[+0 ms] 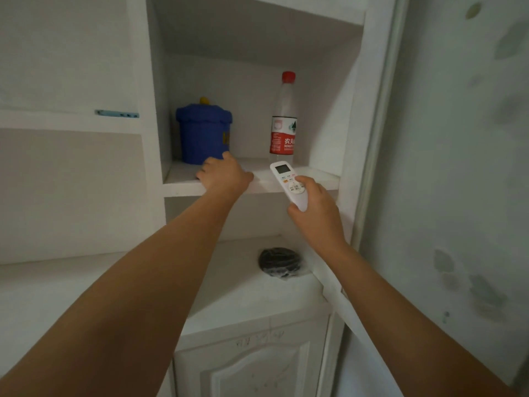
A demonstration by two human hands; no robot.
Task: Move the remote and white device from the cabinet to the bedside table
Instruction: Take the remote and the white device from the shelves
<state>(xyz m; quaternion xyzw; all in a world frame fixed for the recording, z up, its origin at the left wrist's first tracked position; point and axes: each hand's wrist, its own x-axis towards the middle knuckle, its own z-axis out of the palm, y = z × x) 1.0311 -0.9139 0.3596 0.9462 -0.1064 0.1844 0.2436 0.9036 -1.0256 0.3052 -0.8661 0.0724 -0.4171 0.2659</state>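
Observation:
A white remote (pixel 287 181) with a small screen and buttons is held in my right hand (pixel 313 209), lifted just off the front edge of the white cabinet shelf (pixel 315 174). My left hand (pixel 224 174) rests palm down on the same shelf, right in front of a blue lidded pot. Its fingers are curled over something on the shelf that the hand hides, so I cannot tell whether it holds anything. No white device shows anywhere in view.
A blue lidded pot (pixel 203 133) and a clear water bottle (pixel 283 121) with a red cap and label stand on the shelf. A dark coiled bundle (pixel 280 262) lies on the counter below. A cabinet door (pixel 252 368) is beneath, a wall to the right.

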